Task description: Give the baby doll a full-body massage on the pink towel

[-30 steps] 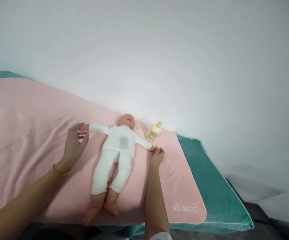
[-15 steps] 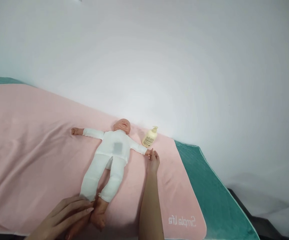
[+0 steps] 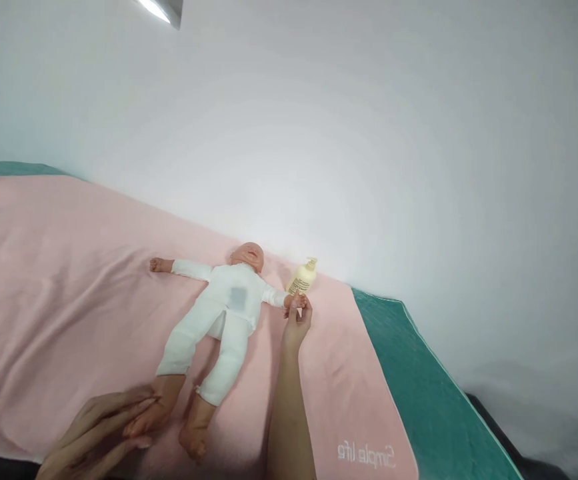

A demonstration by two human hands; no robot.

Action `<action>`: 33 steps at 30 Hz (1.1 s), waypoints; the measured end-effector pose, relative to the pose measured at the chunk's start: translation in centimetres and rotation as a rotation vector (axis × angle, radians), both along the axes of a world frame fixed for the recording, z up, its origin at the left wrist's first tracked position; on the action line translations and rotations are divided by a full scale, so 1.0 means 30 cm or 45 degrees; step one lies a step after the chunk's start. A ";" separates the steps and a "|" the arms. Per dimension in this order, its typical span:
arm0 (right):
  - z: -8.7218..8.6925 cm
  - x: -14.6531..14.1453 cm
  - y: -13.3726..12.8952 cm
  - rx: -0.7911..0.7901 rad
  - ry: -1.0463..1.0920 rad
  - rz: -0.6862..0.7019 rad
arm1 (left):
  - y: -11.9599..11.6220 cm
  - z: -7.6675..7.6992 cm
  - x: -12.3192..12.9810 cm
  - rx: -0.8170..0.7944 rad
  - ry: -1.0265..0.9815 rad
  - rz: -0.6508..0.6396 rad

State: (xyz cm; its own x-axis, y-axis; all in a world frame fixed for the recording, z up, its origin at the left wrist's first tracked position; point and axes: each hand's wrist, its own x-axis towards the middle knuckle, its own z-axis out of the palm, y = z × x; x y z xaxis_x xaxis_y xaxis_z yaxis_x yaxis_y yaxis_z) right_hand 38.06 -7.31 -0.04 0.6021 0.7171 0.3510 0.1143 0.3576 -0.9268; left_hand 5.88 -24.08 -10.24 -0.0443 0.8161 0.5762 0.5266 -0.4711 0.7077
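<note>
A baby doll (image 3: pixel 237 300) in a white cloth suit lies on its back, arms spread, with a grey square patch on its belly. My left hand (image 3: pixel 101 427) has the foot (image 3: pixel 141 424) on the left between its fingers and thumb. The doll's other foot (image 3: pixel 195 437) rests free beside it. With fingers and thumb, my right hand (image 3: pixel 297 321) pinches the small hand (image 3: pixel 296 301) of the doll's arm on the right. Just behind that hand stands a pale yellow pump bottle (image 3: pixel 303 275), its lower part partly covered.
The doll lies on a pink blanket (image 3: pixel 69 300) with mirrored lettering at the front right. A green cover (image 3: pixel 409 347) shows beneath it to the right and far left. A white wall (image 3: pixel 369 133) rises behind, with a bright light (image 3: pixel 156 9) at the top.
My left hand has slid from the doll's lower leg down to its foot, baring the ankle. My right hand has shifted slightly left with the doll's hand. The view has tilted up slightly.
</note>
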 end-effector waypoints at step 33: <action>-0.029 0.001 0.033 0.024 0.165 -0.069 | 0.271 0.286 -0.005 -0.153 -0.330 -0.392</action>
